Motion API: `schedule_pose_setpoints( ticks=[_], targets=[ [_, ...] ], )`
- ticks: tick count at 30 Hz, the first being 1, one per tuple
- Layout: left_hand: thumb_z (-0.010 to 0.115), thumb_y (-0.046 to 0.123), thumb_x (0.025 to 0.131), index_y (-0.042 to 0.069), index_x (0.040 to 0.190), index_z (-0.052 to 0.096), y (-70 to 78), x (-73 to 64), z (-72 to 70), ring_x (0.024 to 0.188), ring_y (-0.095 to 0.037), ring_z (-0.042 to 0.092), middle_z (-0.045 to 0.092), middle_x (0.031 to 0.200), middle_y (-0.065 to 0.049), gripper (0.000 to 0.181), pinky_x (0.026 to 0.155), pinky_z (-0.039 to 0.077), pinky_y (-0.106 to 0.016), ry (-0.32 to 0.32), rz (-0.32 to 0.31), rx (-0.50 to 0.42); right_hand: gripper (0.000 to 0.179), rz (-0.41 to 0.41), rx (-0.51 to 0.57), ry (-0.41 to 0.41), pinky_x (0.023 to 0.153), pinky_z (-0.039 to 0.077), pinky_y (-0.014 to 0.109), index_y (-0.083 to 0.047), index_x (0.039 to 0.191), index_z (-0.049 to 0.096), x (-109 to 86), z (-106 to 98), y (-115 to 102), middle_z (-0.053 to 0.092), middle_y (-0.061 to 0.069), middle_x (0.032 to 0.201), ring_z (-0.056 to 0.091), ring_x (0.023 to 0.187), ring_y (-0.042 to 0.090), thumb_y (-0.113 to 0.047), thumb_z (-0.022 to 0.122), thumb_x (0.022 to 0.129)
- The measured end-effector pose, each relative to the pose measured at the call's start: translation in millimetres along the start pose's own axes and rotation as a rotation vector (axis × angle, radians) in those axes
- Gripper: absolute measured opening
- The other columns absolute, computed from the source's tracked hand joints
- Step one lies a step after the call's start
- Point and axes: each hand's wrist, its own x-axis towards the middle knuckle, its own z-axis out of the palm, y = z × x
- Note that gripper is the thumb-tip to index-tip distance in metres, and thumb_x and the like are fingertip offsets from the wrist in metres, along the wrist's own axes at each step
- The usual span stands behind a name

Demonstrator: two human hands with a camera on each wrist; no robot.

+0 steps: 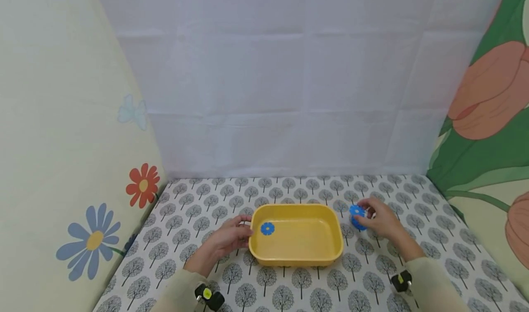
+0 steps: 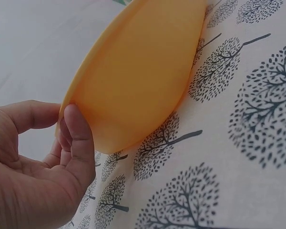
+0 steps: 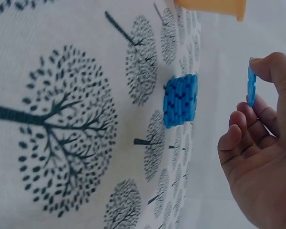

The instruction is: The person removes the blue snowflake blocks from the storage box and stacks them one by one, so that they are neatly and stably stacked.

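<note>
A yellow rectangular tray [image 1: 297, 262] stands on the cloth, one blue flower-shaped disc [image 1: 267, 229] lying inside at its left. At the tray's left end my left hand [image 1: 229, 239] holds the rim between thumb and fingers; the left wrist view shows this hand [image 2: 43, 162] at the rim of the yellow wall [image 2: 138, 76]. To the right of the tray, my right hand [image 1: 382, 218] pinches another blue flower disc [image 3: 251, 85], seen edge-on in the right wrist view. Below it, a stack of blue flower discs [image 3: 180, 101] rests on the cloth, apart from the held one.
A white cloth with grey trees [image 1: 285, 298] covers the table. Behind it hangs a pale creased sheet [image 1: 264, 82]. Flower-printed panels stand at the left [image 1: 74, 142] and right [image 1: 475, 174]. A dark device is strapped on each wrist.
</note>
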Motion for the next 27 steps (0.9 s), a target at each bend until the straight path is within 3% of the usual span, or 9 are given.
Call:
schedule_pose_setpoints(
  ticks=[9, 21, 27],
  targets=[
    [0.061, 0.001, 0.093, -0.002, 0.137, 0.04, -0.1, 0.5, -0.2, 0.079, -0.018, 0.063, 0.066, 0.107, -0.016, 0.049, 0.068, 0.056, -0.03, 0.002, 0.0, -0.004, 0.039, 0.061, -0.038, -0.038, 0.069, 0.048, 0.032, 0.0, 0.121, 0.062, 2.9, 6, 14, 0.059, 0.016, 0.112, 0.053, 0.088, 0.022, -0.018, 0.075, 0.089],
    [0.061, 0.001, 0.093, -0.002, 0.137, 0.04, 0.3, -0.3, -0.7, 0.081, -0.019, 0.063, 0.066, 0.105, -0.014, 0.049, 0.069, 0.056, -0.029, -0.013, -0.001, -0.02, 0.035, -0.035, -0.022, -0.053, 0.065, 0.047, 0.03, 0.005, 0.116, 0.064, -0.6, 8, 26, 0.06, 0.015, 0.104, 0.051, 0.08, 0.019, -0.012, 0.076, 0.088],
    [0.061, 0.002, 0.094, -0.002, 0.137, 0.039, -0.8, -0.5, -1.2, 0.081, -0.019, 0.064, 0.066, 0.106, -0.014, 0.048, 0.069, 0.056, -0.03, -0.021, 0.001, -0.017, 0.037, -0.007, -0.033, -0.065, 0.068, 0.048, 0.033, 0.005, 0.117, 0.064, -0.2, 8, 27, 0.059, 0.015, 0.104, 0.051, 0.082, 0.02, -0.013, 0.077, 0.087]
  ],
)
